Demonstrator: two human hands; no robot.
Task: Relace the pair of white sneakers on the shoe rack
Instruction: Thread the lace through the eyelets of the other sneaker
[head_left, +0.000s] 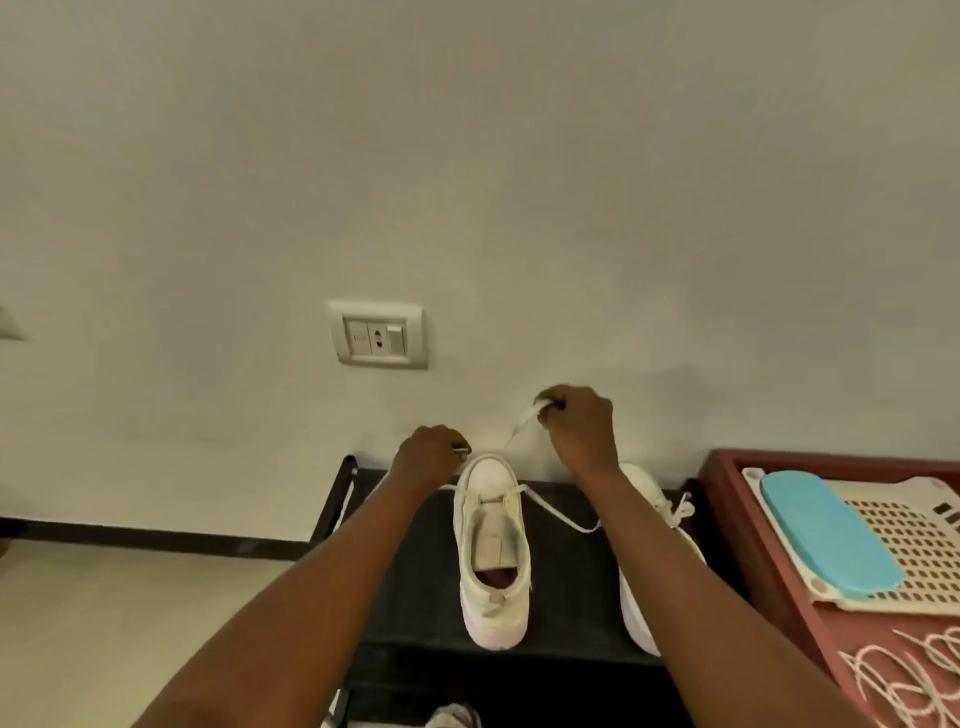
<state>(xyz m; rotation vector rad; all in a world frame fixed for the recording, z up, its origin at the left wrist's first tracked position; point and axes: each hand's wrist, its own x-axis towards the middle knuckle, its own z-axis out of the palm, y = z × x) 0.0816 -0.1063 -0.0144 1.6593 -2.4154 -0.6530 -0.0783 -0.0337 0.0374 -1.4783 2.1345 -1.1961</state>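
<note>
Centre sneaker (493, 571) standing on top shelf of black shoe rack (571, 613), lower middle of frame, toe toward wall (467, 156), tongue exposed, only the eyelets nearest the toe threaded. Lace (558, 514) crossing near the toe, one side trailing right over the shelf and passing behind the right forearm. Right hand (582, 423) raised in front of wall, above and right of the toe, thumb and fingers pinching the flat lace, short free end hanging down-left from the pinch. Other side of lace leaving sneaker to the left, going behind left wrist. Left hand (428, 454) just up-left of the toe, fingers curled tight, pinching something small at the fingertips, looks like the other lace tip, too small to be sure. Second sneaker (641, 488) right of the first on same shelf, mostly hidden by right forearm, laced, bow showing on its right side. Switch plate (378, 335) on wall, left of centre. Red-brown surface (727, 519) at right edge, carrying perforated white tray (914, 551) with blue oblong pad (831, 535) on it, loose white cords (893, 675) in lower right corner. Part of another shoe (452, 717) at bottom edge, under the shelf
</note>
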